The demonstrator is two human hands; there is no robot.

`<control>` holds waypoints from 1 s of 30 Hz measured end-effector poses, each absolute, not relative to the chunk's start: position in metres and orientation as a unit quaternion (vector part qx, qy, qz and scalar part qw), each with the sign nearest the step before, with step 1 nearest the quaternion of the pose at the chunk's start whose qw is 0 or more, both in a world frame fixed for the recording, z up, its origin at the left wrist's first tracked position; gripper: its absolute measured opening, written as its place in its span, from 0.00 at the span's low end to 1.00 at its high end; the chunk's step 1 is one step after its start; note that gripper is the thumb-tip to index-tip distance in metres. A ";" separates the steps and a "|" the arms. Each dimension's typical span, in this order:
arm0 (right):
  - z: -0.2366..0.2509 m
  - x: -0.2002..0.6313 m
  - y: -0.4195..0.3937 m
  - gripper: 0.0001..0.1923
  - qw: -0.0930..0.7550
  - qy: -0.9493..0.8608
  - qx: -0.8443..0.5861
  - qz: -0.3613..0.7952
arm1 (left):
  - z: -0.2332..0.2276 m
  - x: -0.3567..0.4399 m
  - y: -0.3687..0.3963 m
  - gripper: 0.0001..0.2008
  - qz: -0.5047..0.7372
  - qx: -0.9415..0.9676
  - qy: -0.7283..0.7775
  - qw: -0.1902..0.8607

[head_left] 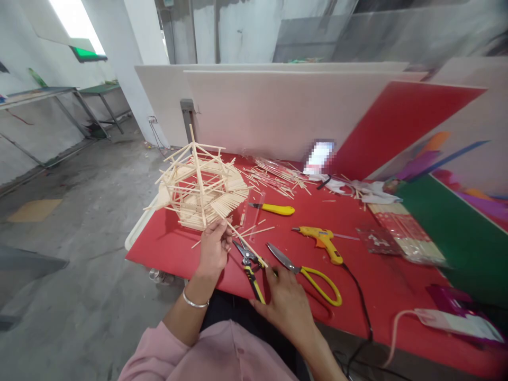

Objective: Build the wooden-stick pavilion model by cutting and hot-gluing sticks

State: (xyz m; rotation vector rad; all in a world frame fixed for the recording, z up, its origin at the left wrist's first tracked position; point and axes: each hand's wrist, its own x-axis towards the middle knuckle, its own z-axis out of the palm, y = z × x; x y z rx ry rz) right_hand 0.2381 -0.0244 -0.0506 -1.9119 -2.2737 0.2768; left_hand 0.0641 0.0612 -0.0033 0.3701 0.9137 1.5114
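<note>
Right now, at the lower centre of the frame, pinching the upper end of a thin stick (246, 243) in the curled fingertips of the left hand (214, 246)! Resting the right hand (288, 299) at the stick's lower end, fingers half spread beside the cutters (248, 256), and not being able to tell whether gripping or merely touching. Working right beside the stick structure (200, 190), left of centre on the red table (166, 251), and not quite seeing whether touching it with the stick's tip.

Looking, by judgement, like lining up or checking a single piece, rather than cutting or gluing. Calling, seemingly, for a steady pinch and a careful angle next, giving those fragile-looking rods some room. Not touching the scissors (294, 269) at lower centre-right, nor the yellow knife (273, 209) above, nor the glue gun (323, 241) right of centre.

And over to the writing: spotting dark marks on the glue gun's body, too small for reading; catching red patches on the clear packet (413, 233) at right, making out no words; getting only pixels from the lit screen (318, 157) at upper right of centre. Reading no brand anywhere.
</note>
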 end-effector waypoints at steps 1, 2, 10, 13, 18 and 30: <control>-0.051 0.240 -0.025 0.37 0.100 -0.752 -0.641 0.119 | -0.004 0.065 0.059 0.14 0.655 0.167 0.398 0.621; -0.051 0.244 -0.025 0.36 0.126 -0.741 -0.642 0.151 | -0.006 0.065 0.055 0.14 0.650 0.176 0.399 0.622; -0.041 0.292 -0.047 0.31 0.346 -0.442 -0.522 0.642 | -0.016 0.061 0.030 0.12 0.614 0.380 0.404 0.561; -0.035 0.291 -0.053 0.38 0.412 -0.330 -0.376 0.762 | -0.011 0.058 0.029 0.13 0.558 0.429 0.396 0.589; -0.030 0.274 -0.047 0.34 0.350 -0.394 -0.395 0.752 | 0.001 0.055 0.029 0.13 0.504 0.486 0.403 0.590; -0.010 0.275 -0.022 0.40 0.204 -0.806 -0.521 0.194 | 0.008 0.044 0.022 0.09 0.447 0.583 0.413 0.538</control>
